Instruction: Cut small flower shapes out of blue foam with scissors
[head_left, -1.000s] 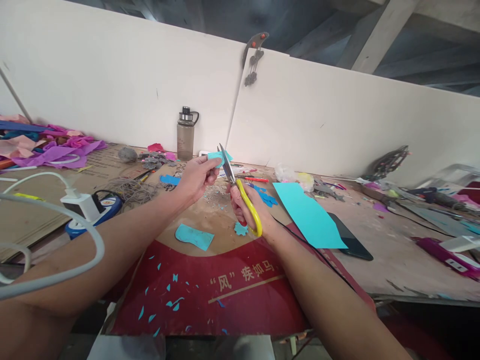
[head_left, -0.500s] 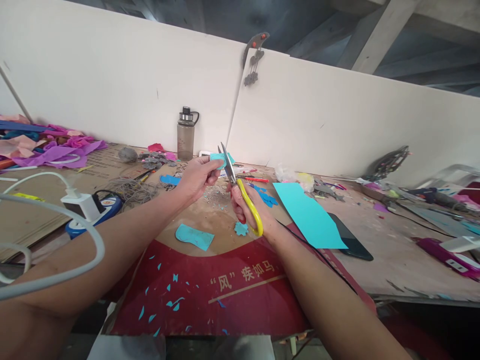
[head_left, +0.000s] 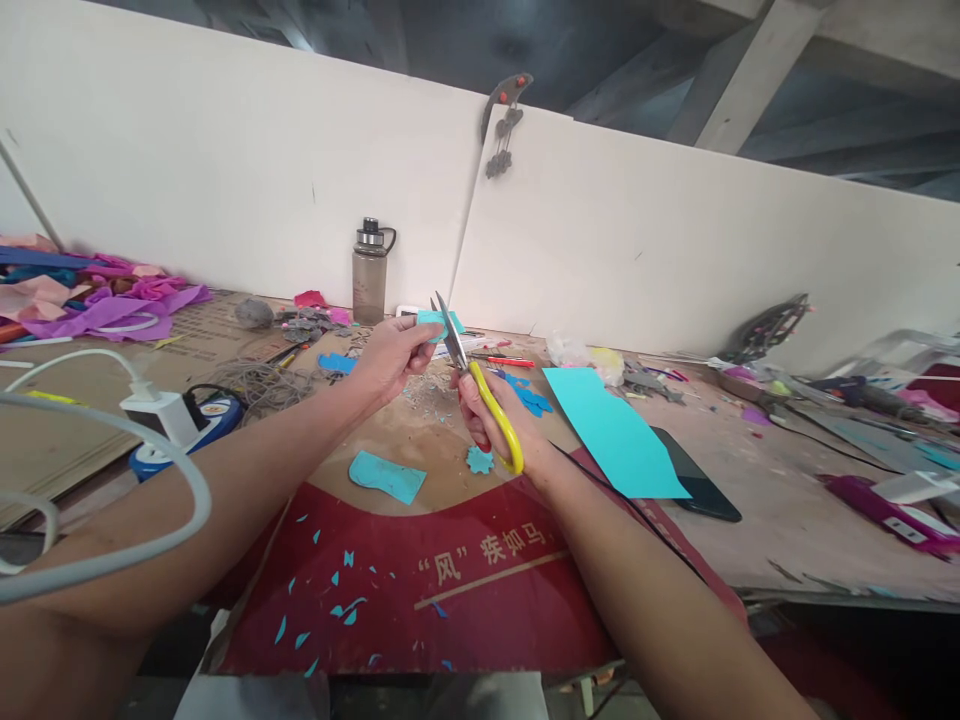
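Note:
My left hand pinches a small turquoise paper piece above the table. My right hand grips yellow-handled scissors, whose blades point up and meet the edge of that piece. Below the hands lie a cut turquoise shape and a small blue flower-like cutout on the brown and red cardboard. Tiny turquoise snippets are scattered over the red part.
A turquoise sheet lies to the right, partly over a black phone. A grey water bottle stands by the white partition. Purple and pink paper scraps, a white charger with cable and twine sit left; tools clutter the right.
The view has shifted slightly down. The scissors and the paper piece have moved a little left together; both hands keep their grip.

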